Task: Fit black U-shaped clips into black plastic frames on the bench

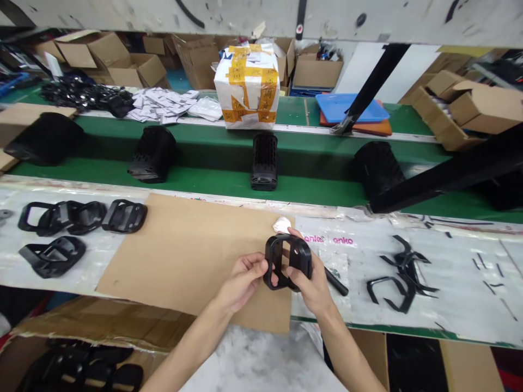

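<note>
A black plastic frame [300, 250] with rounded corners and a wide opening is held up over the cardboard sheet [183, 245]. My right hand [310, 283] is closed round its right side, the thumb reaching into the opening. On the left edge, my left hand [245, 277] pinches the same frame between thumb and fingers. A dark rod-like tool [337, 282] lies just right of my right hand, its other end hidden. Behind the frame sits a small crumpled white piece [281, 224].
Similar black frames [85, 216] lie at the left of the bench. Thin black curved strips [404, 275] are heaped at the right. Beyond, black perforated housings [264, 162] stand on the green conveyor [212, 169]. A slanted black post [445, 169] crosses the right side. An open carton [93, 321] is below left.
</note>
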A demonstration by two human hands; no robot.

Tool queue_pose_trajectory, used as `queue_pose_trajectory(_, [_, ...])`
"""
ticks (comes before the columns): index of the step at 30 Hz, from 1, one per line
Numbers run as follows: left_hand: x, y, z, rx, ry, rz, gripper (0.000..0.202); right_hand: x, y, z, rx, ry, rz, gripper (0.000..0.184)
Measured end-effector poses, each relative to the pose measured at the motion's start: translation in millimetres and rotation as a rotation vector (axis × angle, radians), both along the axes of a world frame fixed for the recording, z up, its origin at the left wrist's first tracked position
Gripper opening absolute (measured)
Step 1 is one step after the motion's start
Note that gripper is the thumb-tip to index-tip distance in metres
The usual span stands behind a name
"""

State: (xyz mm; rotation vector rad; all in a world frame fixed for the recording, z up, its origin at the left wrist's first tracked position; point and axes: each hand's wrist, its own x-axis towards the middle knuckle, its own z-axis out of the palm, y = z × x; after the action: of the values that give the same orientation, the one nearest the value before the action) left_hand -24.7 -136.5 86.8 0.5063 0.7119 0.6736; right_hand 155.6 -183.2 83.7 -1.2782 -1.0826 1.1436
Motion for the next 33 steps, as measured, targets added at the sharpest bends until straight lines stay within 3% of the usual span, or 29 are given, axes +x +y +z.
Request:
queue_pose_trajectory(4, [-5,8,-2.2,0.003,0.009,-0.034,0.048,-5,4,-4.1,0.025,0.009,-0.004,0.074])
queue_pose_trajectory(7, [-9,12,-6.8,0.118,0.064,-0.014,0.044,-8,12,0.6,0.183,-0.23,-0.047,0.069])
queue_pose_trajectory(9, [-12,18,-10.8,0.307,0.166,-0.035,0.039,-12,16,3.6,0.271,-0.447,-0.106,0.07])
queue_pose_trajectory(12, [-16,34,-19.7,0.723,0.5,-0.072,0.033,-26,22,-0.7,0.299,-0.658,-0.207,0.077])
queue_pose_trajectory(15, [-18,59,-34.0,1.125,0.931,-0.149,0.016,-41,29,-16.3,0.313,-0.771,-0.264,0.081])
queue_pose_trajectory(18, [-15,83,-50.3,1.33,1.138,-0.314,0.009,-50,39,-34.9,0.319,-0.847,-0.279,0.08])
queue_pose_trajectory(22, [-9,107,-62.9,1.418,1.126,-0.379,0.013,-46,44,-49.6,0.288,-0.82,-0.226,0.081])
queue_pose_trajectory(27, [-6,137,-60.0,1.538,1.068,-0.377,0.018,-23,28,-48.5,0.266,-0.799,-0.058,0.076])
queue_pose_trajectory(30, [-6,151,-57.6,1.624,0.983,-0.366,0.022,1,10,-48.7,0.247,-0.802,-0.094,0.068])
queue_pose_trajectory(33, [-6,156,-58.7,1.584,0.871,-0.348,0.024,28,-10,-58.1,0.186,-0.867,-0.216,0.058])
